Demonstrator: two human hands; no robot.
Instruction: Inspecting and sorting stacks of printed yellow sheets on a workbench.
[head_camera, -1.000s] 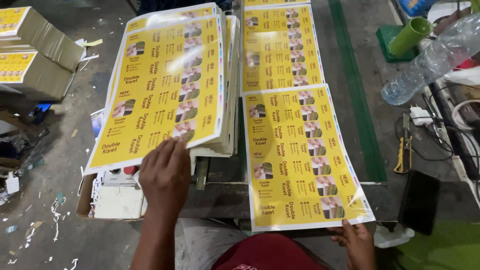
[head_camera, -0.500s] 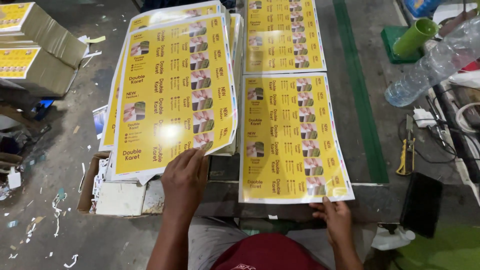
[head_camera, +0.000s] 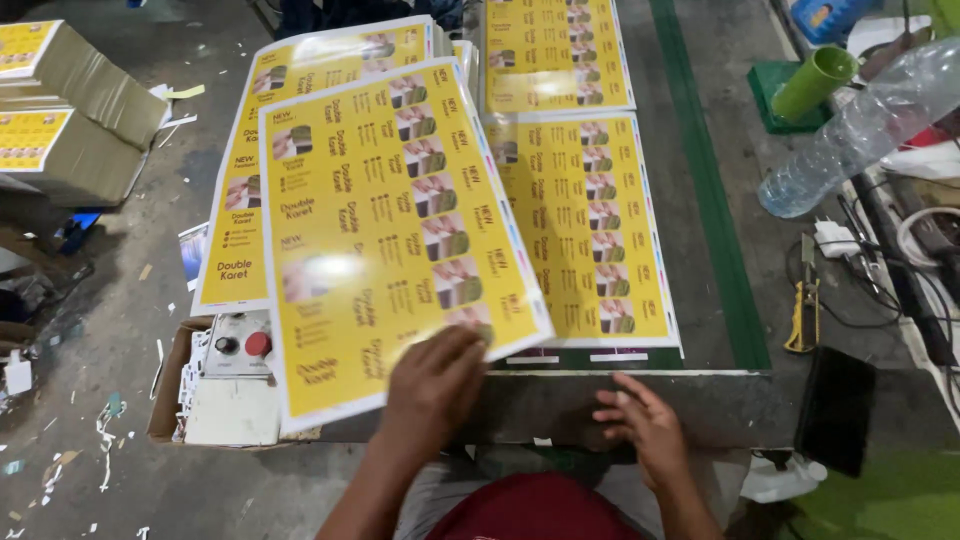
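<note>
Lifted now: left hand (head_camera: 432, 385) pinches the top yellow sheet (head_camera: 385, 225) off the stack (head_camera: 240, 210); right hand (head_camera: 645, 425) rests spread-fingered, plenty left.

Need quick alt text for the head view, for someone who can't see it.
The left hand holds a glossy yellow printed sheet by its near edge, above a stack of matching sheets. The right hand rests on the table edge below another sheet.
</note>
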